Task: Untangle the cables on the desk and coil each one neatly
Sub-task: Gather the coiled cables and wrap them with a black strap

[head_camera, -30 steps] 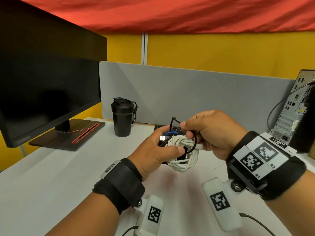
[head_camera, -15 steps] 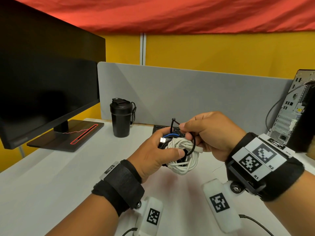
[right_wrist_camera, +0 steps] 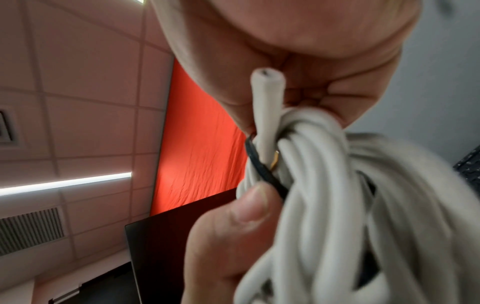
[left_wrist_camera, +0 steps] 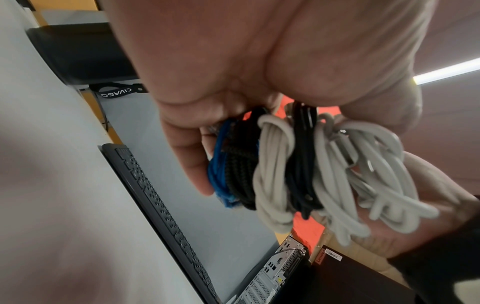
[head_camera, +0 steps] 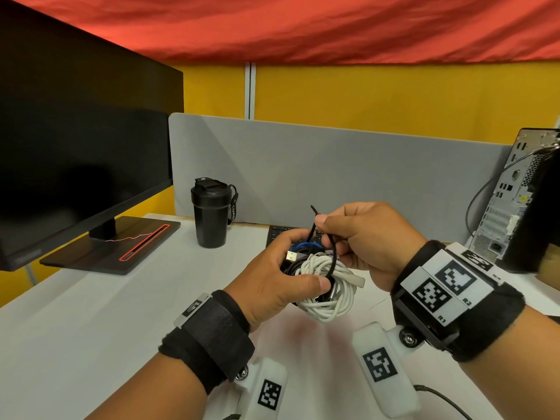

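My left hand (head_camera: pixel 298 260) grips a bundle of coiled cables above the desk: white cable (head_camera: pixel 331 291), a blue cable (head_camera: pixel 304 246) and black cables behind it. In the left wrist view the white coils (left_wrist_camera: pixel 335 176), black braided cable (left_wrist_camera: pixel 242 160) and blue cable (left_wrist_camera: pixel 221 176) lie side by side under my fingers. A thin black tie (head_camera: pixel 332 256) loops over the bundle, and my right hand (head_camera: pixel 320 226) pinches it near its upper end. The right wrist view shows the tie (right_wrist_camera: pixel 262 169) crossing a white connector end (right_wrist_camera: pixel 267 102).
A black monitor (head_camera: pixel 75 140) stands at the left, with a black tumbler (head_camera: pixel 212 219) beside its base. A keyboard (head_camera: pixel 277 233) lies behind my hands along the grey divider (head_camera: pixel 333 165). A PC tower (head_camera: pixel 515 204) stands at the right on the white desk (head_camera: pixel 91 313).
Hardly anything has moved. Both hands stay on the bundle in the same place, and the black tie's loop sits slightly closer to the white coils.
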`<control>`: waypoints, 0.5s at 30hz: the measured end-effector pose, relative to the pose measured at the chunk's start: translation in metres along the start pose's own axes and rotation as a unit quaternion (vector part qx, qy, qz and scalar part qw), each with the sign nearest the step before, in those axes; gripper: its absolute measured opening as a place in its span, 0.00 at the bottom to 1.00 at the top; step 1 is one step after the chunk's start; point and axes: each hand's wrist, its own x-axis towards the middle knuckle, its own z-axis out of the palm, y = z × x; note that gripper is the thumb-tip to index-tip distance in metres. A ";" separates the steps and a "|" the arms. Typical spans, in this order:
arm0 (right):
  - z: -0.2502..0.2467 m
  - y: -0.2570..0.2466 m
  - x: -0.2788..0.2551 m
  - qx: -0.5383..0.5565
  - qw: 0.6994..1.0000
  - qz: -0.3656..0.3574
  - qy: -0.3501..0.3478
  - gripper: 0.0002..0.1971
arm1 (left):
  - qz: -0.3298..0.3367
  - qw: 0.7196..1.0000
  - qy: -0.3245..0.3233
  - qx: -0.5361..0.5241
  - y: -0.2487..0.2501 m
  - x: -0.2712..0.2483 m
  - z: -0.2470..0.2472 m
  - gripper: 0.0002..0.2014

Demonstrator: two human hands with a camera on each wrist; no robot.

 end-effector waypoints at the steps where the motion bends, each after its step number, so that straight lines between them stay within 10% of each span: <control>1: 0.000 0.000 0.000 0.001 1.000 0.004 -0.002 0.09 | 0.002 1.000 0.000 0.003 0.001 0.000 0.000 0.35; 10: -0.016 -0.006 0.007 0.180 0.960 0.190 -0.099 0.05 | 0.011 0.999 -0.009 0.035 0.005 -0.003 0.003 0.39; 15: -0.025 -0.008 0.006 0.181 0.959 0.179 -0.126 0.08 | 0.018 0.997 -0.048 0.058 0.013 -0.006 0.003 0.37</control>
